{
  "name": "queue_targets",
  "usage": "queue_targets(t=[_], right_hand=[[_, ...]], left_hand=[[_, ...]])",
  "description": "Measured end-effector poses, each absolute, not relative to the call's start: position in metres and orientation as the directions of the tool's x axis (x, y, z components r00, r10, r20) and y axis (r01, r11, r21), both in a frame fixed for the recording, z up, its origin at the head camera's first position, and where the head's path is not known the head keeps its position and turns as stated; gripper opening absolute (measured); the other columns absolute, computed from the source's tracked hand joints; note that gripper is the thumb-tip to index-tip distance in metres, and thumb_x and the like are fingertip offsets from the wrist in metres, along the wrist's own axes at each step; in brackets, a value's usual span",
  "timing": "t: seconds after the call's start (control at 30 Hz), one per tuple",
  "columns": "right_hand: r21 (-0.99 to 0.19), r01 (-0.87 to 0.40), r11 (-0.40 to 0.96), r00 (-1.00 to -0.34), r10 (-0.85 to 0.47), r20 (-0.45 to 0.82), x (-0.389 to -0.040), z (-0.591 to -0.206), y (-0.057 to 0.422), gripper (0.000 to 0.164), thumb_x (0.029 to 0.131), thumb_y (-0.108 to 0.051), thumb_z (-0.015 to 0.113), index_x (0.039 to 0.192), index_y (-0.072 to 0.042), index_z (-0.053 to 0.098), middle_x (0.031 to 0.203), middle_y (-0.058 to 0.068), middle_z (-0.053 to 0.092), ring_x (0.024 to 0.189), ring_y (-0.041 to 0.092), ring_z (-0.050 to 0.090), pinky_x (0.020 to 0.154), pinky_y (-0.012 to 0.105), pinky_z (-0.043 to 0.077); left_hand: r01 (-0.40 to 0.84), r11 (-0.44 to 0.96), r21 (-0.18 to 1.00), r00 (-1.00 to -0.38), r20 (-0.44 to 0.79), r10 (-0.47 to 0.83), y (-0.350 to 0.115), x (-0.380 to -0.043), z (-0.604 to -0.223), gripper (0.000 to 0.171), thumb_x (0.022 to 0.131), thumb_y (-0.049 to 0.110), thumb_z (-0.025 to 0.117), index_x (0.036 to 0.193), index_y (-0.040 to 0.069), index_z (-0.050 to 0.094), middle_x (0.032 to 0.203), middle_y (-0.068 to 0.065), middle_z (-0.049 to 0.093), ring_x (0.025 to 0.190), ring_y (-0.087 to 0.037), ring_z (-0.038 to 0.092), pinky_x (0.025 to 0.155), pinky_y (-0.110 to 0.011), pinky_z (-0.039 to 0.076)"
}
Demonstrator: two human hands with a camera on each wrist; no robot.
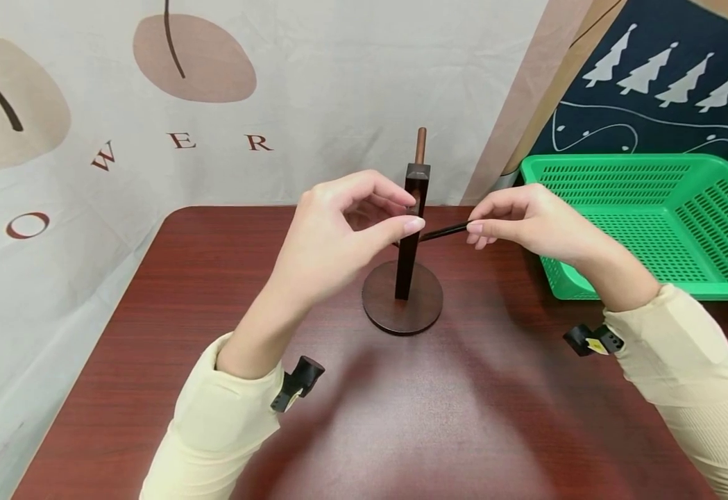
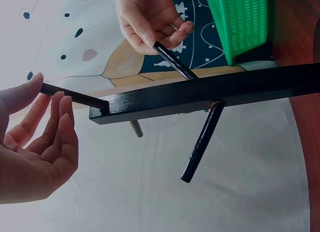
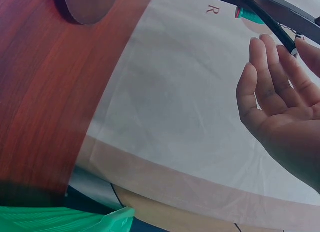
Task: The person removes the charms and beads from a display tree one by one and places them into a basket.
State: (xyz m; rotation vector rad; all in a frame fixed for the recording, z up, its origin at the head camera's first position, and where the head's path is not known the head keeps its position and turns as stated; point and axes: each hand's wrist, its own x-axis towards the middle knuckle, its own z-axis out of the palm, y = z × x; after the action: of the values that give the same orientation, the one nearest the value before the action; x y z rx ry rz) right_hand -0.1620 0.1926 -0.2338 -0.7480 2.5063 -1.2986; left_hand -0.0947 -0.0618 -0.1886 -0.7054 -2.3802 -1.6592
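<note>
A dark wooden stand with pegs stands upright on the table, its post (image 1: 404, 278) rising from a round base (image 1: 403, 319). My left hand (image 1: 332, 243) is at the upper part of the post. In the left wrist view, its thumb and fingers pinch the end of an upper peg (image 2: 75, 96). To the right, my right hand (image 1: 541, 226) pinches the outer end of a lower black peg (image 1: 445, 231) between thumb and fingertips. Another lower peg (image 2: 200, 144) juts out on the opposite side, untouched. A brown peg end (image 1: 422, 144) shows behind the post's top.
A green plastic basket (image 1: 651, 290) sits at the table's right side. Behind the reddish-brown table (image 1: 214, 389) hangs a pale printed cloth (image 1: 339, 83), with a dark tree-patterned cloth (image 1: 588, 118) at the right. Small black cameras (image 1: 298, 382) are worn at both wrists.
</note>
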Motion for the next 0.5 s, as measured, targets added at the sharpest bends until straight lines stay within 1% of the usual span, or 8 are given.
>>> queue_targets(t=[0.1,0.27,0.5], right_hand=[[-0.810,-0.337,0.480,-0.845,-0.534,0.035,-0.1620,-0.2335,0.1927,0.014,0.088,-0.015,0.062,0.094,-0.002,0.067,0.078,0.010,0.067,0.076,0.023,0.063,0.070,0.025,0.050],[-0.808,-0.332,0.486,-0.847,-0.531,0.028,-0.1614,-0.2329,0.1921,0.014,0.088,-0.016,0.062,0.094,-0.003,0.067,0.079,0.009,0.067,0.076,0.022,0.063,0.070,0.025,0.050],[-0.793,-0.325,0.514,-0.855,-0.518,0.015,-0.1607,-0.2314,0.1915,0.015,0.088,-0.018,0.062,0.095,-0.005,0.067,0.079,0.008,0.067,0.077,0.020,0.063,0.070,0.025,0.049]], left_hand=[[0.451,0.268,0.851,-0.882,0.377,0.284,-0.0618,-0.0946,-0.1884,0.013,0.077,0.009,0.072,0.088,0.005,0.067,0.080,0.001,0.065,0.066,-0.011,0.060,0.064,-0.032,0.050],[0.447,0.296,0.844,-0.886,0.372,0.275,-0.0601,-0.0945,-0.1898,0.016,0.076,0.013,0.074,0.089,0.006,0.067,0.080,0.002,0.064,0.068,-0.009,0.060,0.067,-0.031,0.050],[0.500,0.330,0.801,-0.863,0.430,0.265,-0.0581,-0.0973,-0.1941,0.011,0.077,0.013,0.073,0.084,0.007,0.068,0.080,0.004,0.066,0.066,-0.007,0.059,0.066,-0.025,0.050]])
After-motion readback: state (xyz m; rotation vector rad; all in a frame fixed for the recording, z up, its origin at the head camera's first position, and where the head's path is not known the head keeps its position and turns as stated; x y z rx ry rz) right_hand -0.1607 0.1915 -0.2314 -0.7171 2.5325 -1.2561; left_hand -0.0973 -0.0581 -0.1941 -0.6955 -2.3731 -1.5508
